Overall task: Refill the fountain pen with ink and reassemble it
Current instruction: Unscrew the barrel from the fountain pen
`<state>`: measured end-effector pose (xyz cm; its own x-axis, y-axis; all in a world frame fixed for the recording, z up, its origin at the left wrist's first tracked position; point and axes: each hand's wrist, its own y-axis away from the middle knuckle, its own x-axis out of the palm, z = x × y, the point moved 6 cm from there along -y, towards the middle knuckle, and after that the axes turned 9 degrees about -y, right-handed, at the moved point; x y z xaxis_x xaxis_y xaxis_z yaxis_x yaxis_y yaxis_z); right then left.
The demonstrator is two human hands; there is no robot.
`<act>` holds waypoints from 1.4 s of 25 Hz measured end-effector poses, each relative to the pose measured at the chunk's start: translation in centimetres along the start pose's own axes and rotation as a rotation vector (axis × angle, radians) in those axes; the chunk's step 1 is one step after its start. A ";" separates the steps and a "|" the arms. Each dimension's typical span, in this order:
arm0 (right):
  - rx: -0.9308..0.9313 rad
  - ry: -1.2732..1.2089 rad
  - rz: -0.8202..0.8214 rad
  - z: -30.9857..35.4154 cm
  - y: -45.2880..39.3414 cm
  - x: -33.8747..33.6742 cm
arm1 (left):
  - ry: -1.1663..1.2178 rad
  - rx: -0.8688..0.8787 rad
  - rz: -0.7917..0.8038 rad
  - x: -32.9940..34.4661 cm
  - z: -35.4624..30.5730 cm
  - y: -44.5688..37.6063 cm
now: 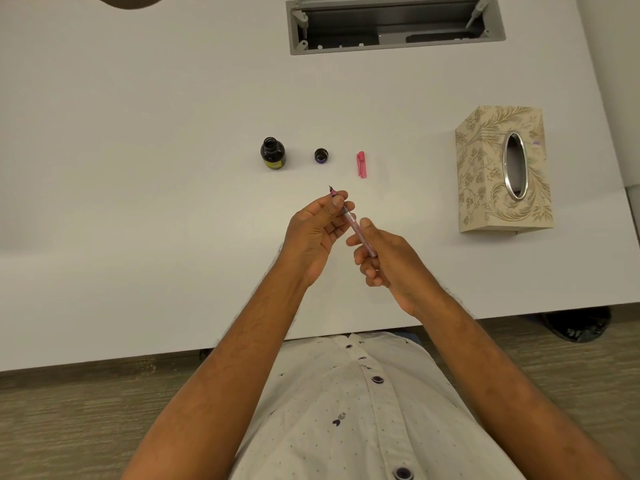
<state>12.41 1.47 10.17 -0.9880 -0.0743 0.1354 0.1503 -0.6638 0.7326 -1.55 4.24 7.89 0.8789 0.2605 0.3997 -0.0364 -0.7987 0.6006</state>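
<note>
I hold a pink, partly clear fountain pen point(354, 223) above the white table point(138, 168), nib pointing away and to the left. My left hand point(317, 233) pinches the front section near the nib. My right hand point(384, 258) grips the barrel end. Beyond the hands stands an uncapped dark ink bottle point(273, 154) with a yellow label. Its dark lid point(321, 155) lies to the right of the bottle, opening up. The pink pen cap point(361, 164) lies further right, flat on the table.
A patterned beige tissue box point(504, 171) with an oval opening sits at the right. A grey recessed cable tray point(394, 24) is set into the far side of the table. The near table edge runs just in front of my torso.
</note>
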 end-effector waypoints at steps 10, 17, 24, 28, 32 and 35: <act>-0.115 -0.056 -0.065 0.2 0.1 -0.6 | 0.012 -0.023 -0.012 0.0 0.4 0.3; -0.037 0.000 -0.045 -0.6 0.5 -1.0 | 0.016 -0.027 -0.014 -0.2 0.7 0.5; -0.139 -0.054 -0.068 -0.6 0.3 -1.4 | 0.012 -0.030 -0.008 -0.1 1.2 0.7; -0.064 -0.023 -0.060 -0.8 0.5 -1.3 | 0.021 -0.037 -0.006 -0.1 1.3 0.8; -0.048 0.021 -0.048 -1.2 0.6 -1.4 | 0.024 -0.038 -0.006 -0.2 1.1 0.8; -0.089 -0.010 -0.080 -1.0 0.5 -1.4 | 0.031 -0.035 -0.008 -0.2 1.0 0.7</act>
<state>13.87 0.48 9.63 -0.9962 -0.0112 0.0863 0.0671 -0.7306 0.6795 -1.23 3.07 7.56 0.8640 0.2836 0.4161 -0.0470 -0.7772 0.6274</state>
